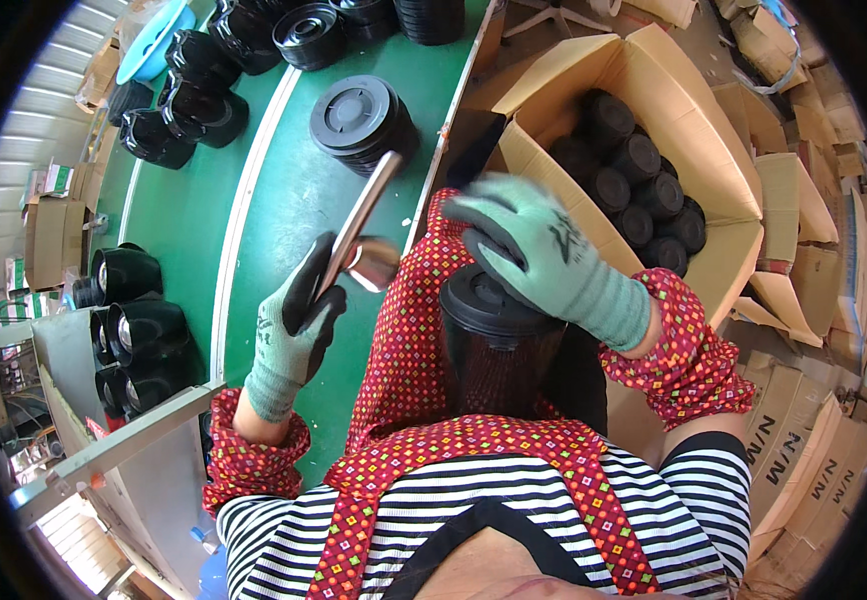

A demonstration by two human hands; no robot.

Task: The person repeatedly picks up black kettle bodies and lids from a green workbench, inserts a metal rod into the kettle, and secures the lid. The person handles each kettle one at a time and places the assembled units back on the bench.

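My left hand (299,325), in a green knit glove with dark palm and fingers, is closed round a metal tool (362,210). The tool has a long straight bar and a short shiny cylinder at its side; its exact kind is unclear. Between my legs stands a black round container (499,365) under a black ribbed lid (484,300). My right hand (529,240), gloved alike and slightly blurred, hovers at the lid's right side, fingers stretched leftward and thumb apart. Whether it touches the lid is hard to see.
On the green table (294,400) stands a stack of black round lids (359,115). Black glossy pots (204,105) sit at its far end, more (149,330) at its left edge. To my right, an open carton (734,235) holds several black cylinders (659,195); flattened cartons (804,430) lie beyond.
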